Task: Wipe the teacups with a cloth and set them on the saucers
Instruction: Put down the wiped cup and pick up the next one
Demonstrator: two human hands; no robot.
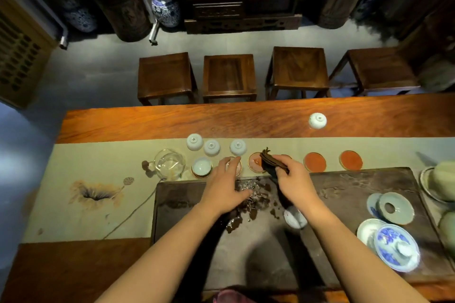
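My right hand (293,179) grips a folded brown cloth (272,161) over the saucer row. My left hand (225,181) reaches forward with straight fingers over the second saucer (238,167) and hides most of it. Something pale shows under the fingers. One upright white teacup (202,166) sits on the leftmost saucer. Three upturned teacups (211,147) stand behind the row, and another upturned cup (317,120) stands alone on the far wood. The third saucer (254,163) and two red saucers (314,162) to the right hold nothing. A white cup (294,216) lies on the tray under my right forearm.
A glass pitcher (169,163) stands left of the saucers. The dark tea tray (344,187) is wet in its middle and carries a lidded blue-and-white gaiwan (396,247) and pale dishes (395,208) at the right. Wooden stools (229,76) line the table's far side.
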